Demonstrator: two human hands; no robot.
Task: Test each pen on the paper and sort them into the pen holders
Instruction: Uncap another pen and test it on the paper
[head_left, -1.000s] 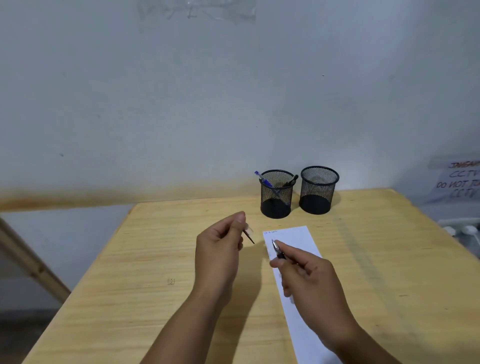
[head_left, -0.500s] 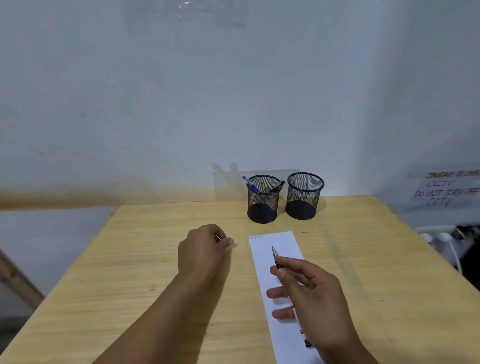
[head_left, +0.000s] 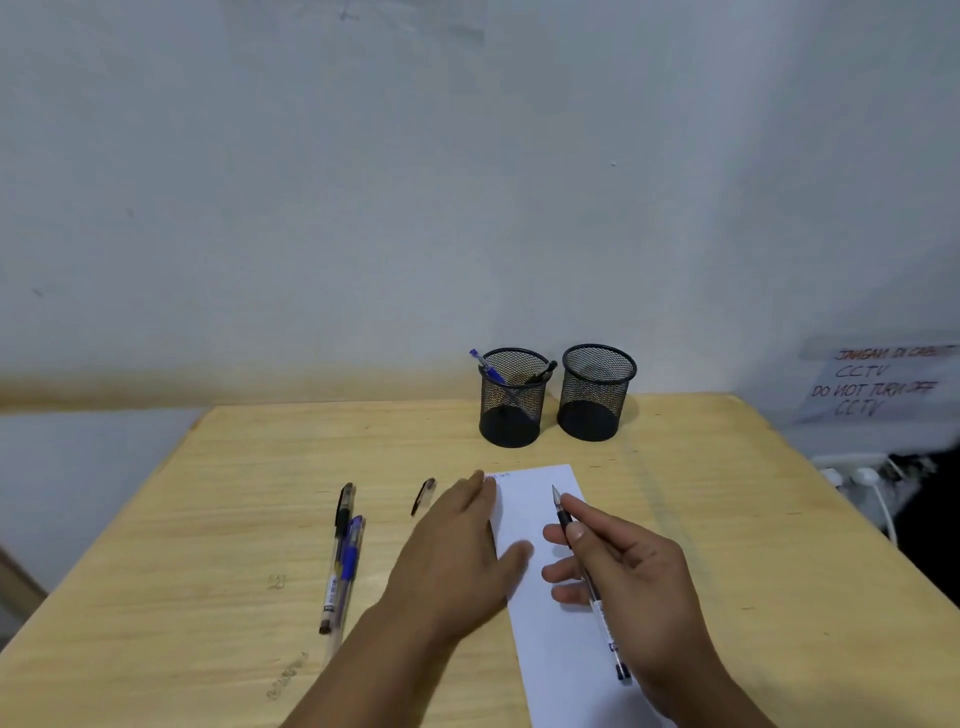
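— On the pale wooden table (head_left: 208, 519), near the middle: long white strip of paper (head_left: 540, 623), lengthwise toward the wall, faint scribbles at its far left corner.

— And on the strip?

— Left hand (head_left: 457, 551), flat, fingers straight and pressed together, lying over the paper's left edge, thumb out across the white. Nothing held.

— Right hand (head_left: 623, 577)?

— Pinching an uncapped clear-barrelled pen with a dark grip and metal tip (head_left: 563, 512) between thumb and forefinger, other fingers loosely curled below. Tip pointing away toward the wall, over the upper part of the paper; touching or hovering, hard to tell. Rear end of the barrel sticking out under the palm.

— Left of the paper?

— Small dark pen cap (head_left: 423, 496) lying alone just beside the left fingertips. Farther left, black-capped clear pen (head_left: 337, 551) and blue-capped clear pen (head_left: 349, 566), side by side, touching, both pointing roughly toward the wall.

— Holders?

— Two black wire-mesh cylindrical cups at the far edge, close together, upright. Left mesh cup (head_left: 513, 397) with a blue pen (head_left: 485, 366) leaning left and a black pen (head_left: 543, 371) leaning right. Right mesh cup (head_left: 597, 392), no pen showing above the rim.

— Off to the right?

— Handwritten paper notice (head_left: 878, 384) on the wall, "DO NOT TURN OFF CCTV"; below it white plugs and cable (head_left: 862, 478).
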